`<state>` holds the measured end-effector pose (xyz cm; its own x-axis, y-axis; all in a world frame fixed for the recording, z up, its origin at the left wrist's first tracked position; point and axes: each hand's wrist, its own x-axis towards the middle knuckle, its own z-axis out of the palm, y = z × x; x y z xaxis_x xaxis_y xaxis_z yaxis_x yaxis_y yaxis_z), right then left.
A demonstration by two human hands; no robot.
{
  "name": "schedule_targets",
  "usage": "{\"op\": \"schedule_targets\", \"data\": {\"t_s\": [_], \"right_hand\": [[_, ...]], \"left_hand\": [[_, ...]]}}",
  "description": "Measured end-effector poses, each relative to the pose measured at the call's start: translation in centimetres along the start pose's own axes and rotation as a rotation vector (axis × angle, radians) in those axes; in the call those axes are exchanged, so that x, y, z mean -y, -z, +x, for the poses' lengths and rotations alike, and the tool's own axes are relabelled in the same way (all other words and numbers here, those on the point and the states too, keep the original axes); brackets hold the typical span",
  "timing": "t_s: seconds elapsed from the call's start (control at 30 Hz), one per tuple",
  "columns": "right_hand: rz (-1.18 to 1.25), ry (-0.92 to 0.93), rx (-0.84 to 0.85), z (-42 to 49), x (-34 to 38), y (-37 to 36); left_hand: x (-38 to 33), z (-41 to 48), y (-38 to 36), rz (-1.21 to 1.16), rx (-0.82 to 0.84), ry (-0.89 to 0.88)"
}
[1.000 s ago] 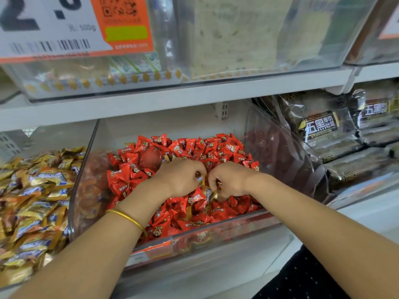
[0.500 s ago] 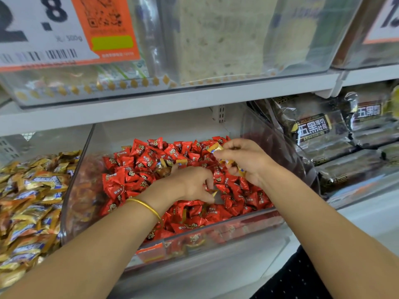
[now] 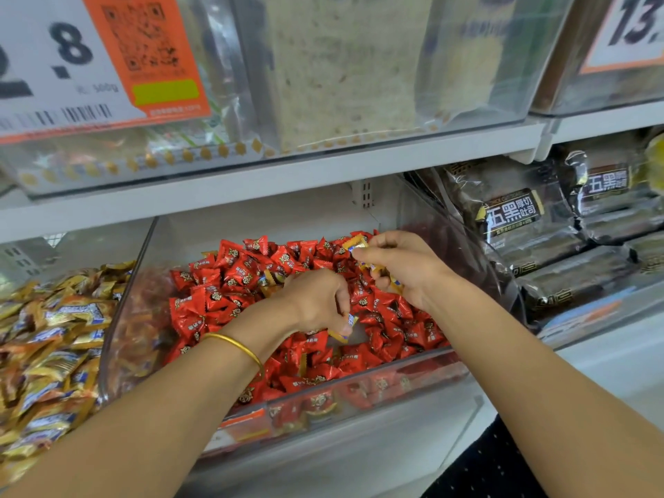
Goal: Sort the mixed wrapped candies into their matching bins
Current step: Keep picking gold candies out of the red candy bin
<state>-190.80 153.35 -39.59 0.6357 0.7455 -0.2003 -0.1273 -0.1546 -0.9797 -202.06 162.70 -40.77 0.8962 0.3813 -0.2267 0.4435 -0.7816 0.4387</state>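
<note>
Our left hand (image 3: 319, 300) pinches gold candy (image 3: 347, 323) under curled fingers; right hand (image 3: 406, 267) pinches second candy (image 3: 354, 243) at fingertips, above red-candy bin (image 3: 151, 246).

The right hand (image 3: 404, 269) is pulling away from the left hand (image 3: 316, 300), which it was pressed against a second ago at the middle of the red candies (image 3: 230, 278). It is rising toward 1 o'clock of the bin (image 3: 125, 318), pinching a gold-wrapped candy (image 3: 355, 244) clear of the pile. The left hand is now showing a second gold candy (image 3: 347, 325) pinched at its fingertips, toward 6 o'clock.
</note>
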Motion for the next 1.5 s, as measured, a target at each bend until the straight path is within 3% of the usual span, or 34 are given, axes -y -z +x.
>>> {"op": "schedule_targets", "data": {"t_s": [0.43, 0.6, 0.9, 1.07, 1.17, 1.27, 1.37, 1.5], "right_hand": [[0.444, -0.193, 0.025, -0.7, 0.5, 0.0], [0.476, -0.231, 0.126, -2.0, 1.1, -1.5], [0.197, -0.014, 0.528, -8.4, 4.6, -12.5], [-0.174, 0.123, 0.573, -9.0, 6.8, -23.3], [-0.322, 0.031, 0.594, -8.7, 7.1, -26.5], [-0.204, 0.018, 0.603, -8.2, 7.5, -25.1], [-0.070, 0.043, 0.582, -7.7, 7.2, -20.5], [-0.166, 0.181, 0.380, -7.1, 6.2, -12.1]], "left_hand": [[0.0, -3.0, 3.4, -0.691, -0.416, -0.050], [0.5, -6.0, 4.4, -0.849, -0.572, -0.008], [6.4, -17.9, 7.5, -0.738, -0.760, 0.136], [12.8, -22.1, 9.1, -0.623, -0.948, 0.300], [13.7, -22.8, 10.0, -0.532, -0.916, 0.360], [13.5, -23.3, 9.9, -0.427, -0.941, 0.339], [12.1, -22.4, 8.5, -0.355, -0.990, 0.210], [7.7, -18.4, 6.6, -0.260, -0.892, -0.019]]}}
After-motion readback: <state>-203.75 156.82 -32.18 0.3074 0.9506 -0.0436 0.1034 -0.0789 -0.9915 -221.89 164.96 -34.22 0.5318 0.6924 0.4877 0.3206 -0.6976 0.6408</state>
